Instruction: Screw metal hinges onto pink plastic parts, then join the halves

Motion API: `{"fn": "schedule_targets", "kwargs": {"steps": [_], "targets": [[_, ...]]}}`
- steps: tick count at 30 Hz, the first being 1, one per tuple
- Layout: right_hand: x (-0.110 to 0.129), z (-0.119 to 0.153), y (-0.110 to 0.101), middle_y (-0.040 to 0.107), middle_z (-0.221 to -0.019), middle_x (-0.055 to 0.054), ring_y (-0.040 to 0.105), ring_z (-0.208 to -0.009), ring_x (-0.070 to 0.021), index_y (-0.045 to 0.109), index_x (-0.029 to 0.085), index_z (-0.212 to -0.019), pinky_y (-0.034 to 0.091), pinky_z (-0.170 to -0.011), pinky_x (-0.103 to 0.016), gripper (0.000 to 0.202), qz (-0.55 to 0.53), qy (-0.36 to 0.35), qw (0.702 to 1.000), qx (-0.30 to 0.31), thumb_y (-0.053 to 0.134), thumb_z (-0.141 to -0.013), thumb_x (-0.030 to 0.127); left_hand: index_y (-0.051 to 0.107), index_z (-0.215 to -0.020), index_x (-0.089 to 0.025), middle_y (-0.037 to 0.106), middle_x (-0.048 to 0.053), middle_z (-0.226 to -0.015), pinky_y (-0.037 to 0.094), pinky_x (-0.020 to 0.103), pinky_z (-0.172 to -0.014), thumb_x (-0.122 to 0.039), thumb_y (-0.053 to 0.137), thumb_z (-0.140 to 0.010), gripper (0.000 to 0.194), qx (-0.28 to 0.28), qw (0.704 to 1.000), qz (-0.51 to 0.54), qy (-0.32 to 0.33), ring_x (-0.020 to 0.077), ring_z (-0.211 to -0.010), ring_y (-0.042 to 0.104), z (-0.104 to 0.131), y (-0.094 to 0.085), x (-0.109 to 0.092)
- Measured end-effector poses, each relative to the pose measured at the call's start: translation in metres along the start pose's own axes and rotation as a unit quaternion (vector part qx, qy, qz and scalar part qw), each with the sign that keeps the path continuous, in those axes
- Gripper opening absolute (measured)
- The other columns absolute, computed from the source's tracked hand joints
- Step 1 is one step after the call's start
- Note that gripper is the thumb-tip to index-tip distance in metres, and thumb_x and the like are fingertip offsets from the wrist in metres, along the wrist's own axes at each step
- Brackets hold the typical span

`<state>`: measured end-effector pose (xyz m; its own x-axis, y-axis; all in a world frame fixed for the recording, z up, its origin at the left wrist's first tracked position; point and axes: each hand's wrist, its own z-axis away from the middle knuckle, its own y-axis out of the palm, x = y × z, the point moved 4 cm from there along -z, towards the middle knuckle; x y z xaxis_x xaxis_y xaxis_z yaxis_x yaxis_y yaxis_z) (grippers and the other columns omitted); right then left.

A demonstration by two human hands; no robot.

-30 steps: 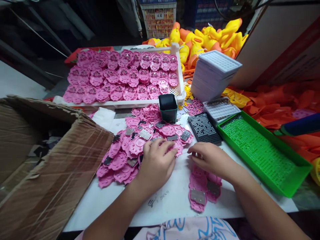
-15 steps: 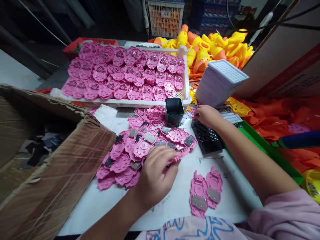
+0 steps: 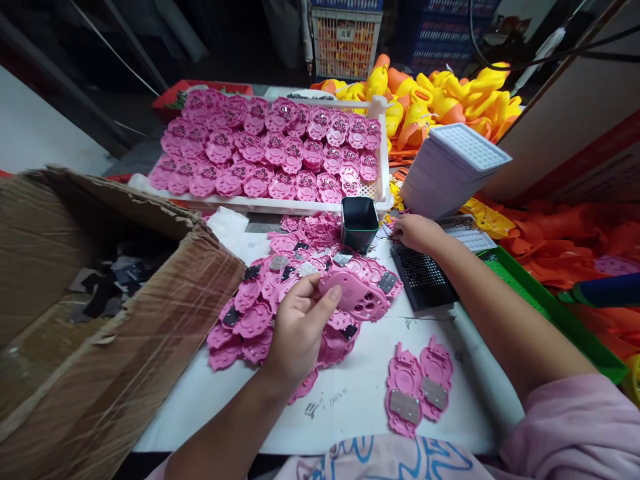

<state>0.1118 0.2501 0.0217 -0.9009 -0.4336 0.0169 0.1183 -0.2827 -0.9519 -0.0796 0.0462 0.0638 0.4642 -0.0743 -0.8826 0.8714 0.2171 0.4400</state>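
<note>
Pinched between thumb and fingers of my left hand (image 3: 303,320) is a pink plastic piece (image 3: 353,293) with dark-marked holes, tilted above a heap of pink parts (image 3: 255,320), several bearing metal or black plates. My right hand (image 3: 417,233) is closed at the upper left corner of a black perforated block (image 3: 425,277), by small loose pieces; its fingertips are hidden. A dark square cup (image 3: 359,223) stands between the heap and that hand. Two pink parts with grey metal plates, one on the left (image 3: 404,393) and one on the right (image 3: 436,380), lie side by side near me.
A white crate (image 3: 384,143) of pink parts is at the back. White trays (image 3: 455,170) are stacked right of it, near yellow toy parts (image 3: 440,100). An open cardboard box (image 3: 165,320) is at left, a green tray (image 3: 545,303) at right.
My left hand has turned and lifted the pink piece, now showing its broad face. My right hand stays at the block's corner. The whole view has shifted slightly.
</note>
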Motion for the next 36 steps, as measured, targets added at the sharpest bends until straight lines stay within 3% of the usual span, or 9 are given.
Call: {"fn": "schedule_targets", "kwargs": {"steps": [7, 11, 13, 15, 18, 21, 25, 28, 36], "targets": [[0.008, 0.032, -0.030, 0.066, -0.094, -0.011, 0.061, -0.090, -0.0197, 0.062, 0.012, -0.084, 0.045, -0.079, -0.031, 0.014, -0.128, -0.013, 0.987, -0.093, 0.051, -0.088, 0.019, 0.056, -0.085, -0.020, 0.059, 0.000, -0.081, 0.049, 0.026, -0.069, -0.017, 0.060, -0.071, 0.014, 0.017, 0.987, 0.145, -0.072, 0.0121, -0.075, 0.058, -0.007, -0.001, -0.001], [0.036, 0.088, -0.028, 0.066, -0.077, -0.004, 0.060, -0.068, -0.0130, 0.058, 0.016, -0.090, 0.047, -0.061, -0.023, 0.023, -0.285, -0.066, 0.951, -0.098, 0.044, -0.093, 0.034, 0.046, -0.078, -0.021, 0.047, -0.001, -0.075, 0.048, 0.031, -0.069, -0.041, 0.054, -0.074, 0.022, 0.035, 0.981, 0.174, -0.082, 0.0129, -0.071, 0.051, -0.006, -0.001, -0.003], [0.056, 0.117, -0.020, 0.063, -0.071, -0.003, 0.058, -0.061, -0.0117, 0.058, 0.016, -0.086, 0.046, -0.054, -0.022, 0.023, -0.525, -0.104, 0.842, -0.068, 0.054, -0.087, 0.039, 0.044, -0.079, -0.022, 0.042, -0.001, -0.073, 0.046, 0.029, -0.063, -0.057, 0.047, -0.077, 0.035, 0.030, 0.989, 0.133, -0.050, 0.0118, -0.064, 0.045, -0.005, -0.001, -0.006], [0.073, 0.139, -0.012, 0.061, -0.071, -0.002, 0.055, -0.059, -0.0097, 0.059, 0.016, -0.083, 0.043, -0.051, -0.020, 0.020, -0.633, -0.112, 0.764, -0.051, 0.060, -0.085, 0.036, 0.046, -0.082, -0.021, 0.041, 0.000, -0.072, 0.040, 0.026, -0.053, -0.063, 0.044, -0.078, 0.041, 0.042, 0.993, 0.100, -0.050, 0.0111, -0.059, 0.041, -0.004, 0.000, -0.005], [0.089, 0.157, -0.005, 0.061, -0.080, -0.002, 0.055, -0.067, -0.0092, 0.060, 0.019, -0.089, 0.044, -0.056, -0.019, 0.011, -0.681, -0.130, 0.717, -0.071, 0.059, -0.086, 0.029, 0.050, -0.085, -0.019, 0.042, 0.002, -0.069, 0.031, 0.025, -0.045, -0.060, 0.045, -0.076, 0.043, 0.125, 0.976, 0.121, -0.132, 0.0116, -0.054, 0.038, 0.002, 0.008, 0.003], [0.094, 0.159, -0.001, 0.060, -0.082, -0.002, 0.056, -0.073, -0.0108, 0.059, 0.020, -0.090, 0.045, -0.061, -0.021, 0.013, -0.661, -0.151, 0.729, -0.099, 0.050, -0.092, 0.028, 0.053, -0.089, -0.017, 0.045, 0.002, -0.066, 0.027, 0.024, -0.044, -0.053, 0.051, -0.071, 0.041, 0.185, 0.939, 0.178, -0.231, 0.0116, -0.051, 0.039, 0.010, 0.018, 0.014], [0.093, 0.160, -0.005, 0.061, -0.081, -0.003, 0.058, -0.077, -0.0126, 0.060, 0.018, -0.087, 0.046, -0.068, -0.024, 0.013, -0.563, -0.203, 0.771, -0.219, 0.048, -0.092, 0.021, 0.054, -0.090, -0.019, 0.056, 0.005, -0.081, 0.034, 0.022, -0.046, -0.040, 0.057, -0.076, 0.026, 0.150, 0.931, 0.199, -0.266, 0.0142, -0.062, 0.052, 0.014, 0.023, 0.026], [0.094, 0.164, -0.010, 0.062, -0.084, -0.005, 0.058, -0.079, -0.0132, 0.061, 0.018, -0.094, 0.048, -0.071, -0.025, 0.011, -0.480, -0.240, 0.789, -0.299, 0.053, -0.088, 0.013, 0.056, -0.094, -0.018, 0.059, 0.004, -0.085, 0.042, 0.022, -0.052, -0.042, 0.062, -0.078, 0.029, 0.142, 0.927, 0.174, -0.301, 0.0149, -0.067, 0.058, 0.016, 0.026, 0.034], [0.096, 0.164, -0.010, 0.058, -0.083, -0.005, 0.056, -0.077, -0.0130, 0.060, 0.018, -0.095, 0.049, -0.069, -0.025, 0.016, -0.439, -0.262, 0.804, -0.303, 0.052, -0.087, 0.008, 0.054, -0.094, -0.015, 0.058, 0.004, -0.089, 0.046, 0.021, -0.050, -0.038, 0.069, -0.076, 0.033, 0.153, 0.928, 0.131, -0.313, 0.0121, -0.064, 0.060, 0.018, 0.027, 0.037]]}}
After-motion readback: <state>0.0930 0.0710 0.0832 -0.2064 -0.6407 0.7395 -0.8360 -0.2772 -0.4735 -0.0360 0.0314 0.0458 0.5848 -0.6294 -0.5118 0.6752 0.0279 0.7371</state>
